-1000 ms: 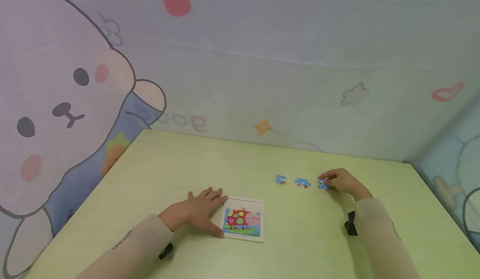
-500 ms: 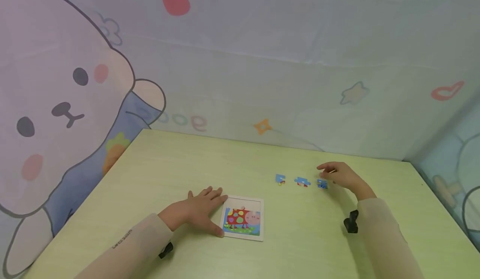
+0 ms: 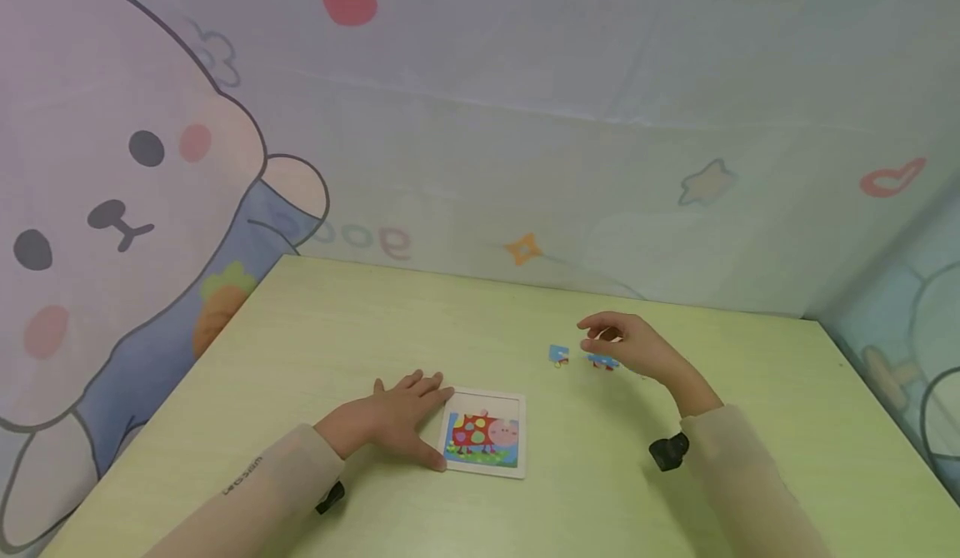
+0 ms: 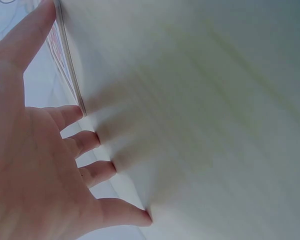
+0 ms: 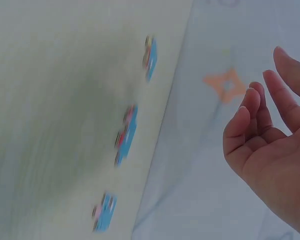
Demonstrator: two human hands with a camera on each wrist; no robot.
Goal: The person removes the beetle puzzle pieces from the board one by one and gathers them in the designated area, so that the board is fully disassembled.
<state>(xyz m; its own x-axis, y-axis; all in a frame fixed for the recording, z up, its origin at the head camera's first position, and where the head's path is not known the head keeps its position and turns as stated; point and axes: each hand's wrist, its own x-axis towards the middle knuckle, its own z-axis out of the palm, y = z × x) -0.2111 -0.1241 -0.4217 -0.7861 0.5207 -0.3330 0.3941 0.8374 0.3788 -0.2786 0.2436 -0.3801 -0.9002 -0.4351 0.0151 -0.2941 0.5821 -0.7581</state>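
My left hand (image 3: 393, 423) has its fingers spread, with thumb and fingertips against the left side of a white-framed jigsaw tray (image 3: 487, 473). In the tray lies the lower part of a picture of a red spotted animal with a pink face. Its top strip is bare. My right hand (image 3: 630, 346) hovers over the loose puzzle pieces, fingers loosely bent, nothing held. A blue corner piece (image 3: 557, 351) lies left of it, and a middle piece (image 3: 602, 363) is partly covered by it. The third piece (image 5: 105, 214) shows in the right wrist view but is mostly hidden in the head view.
The pale green table (image 3: 360, 325) ends at a cloth backdrop (image 3: 525, 125) with a cartoon animal on the left. Black wrist mounts (image 3: 669, 451) sit under both sleeves. The loose pieces lie in a row towards the back edge.
My right hand has let go of the rightmost puzzle piece, lifted, and moved left over the middle one. The left hand stays at the tray.
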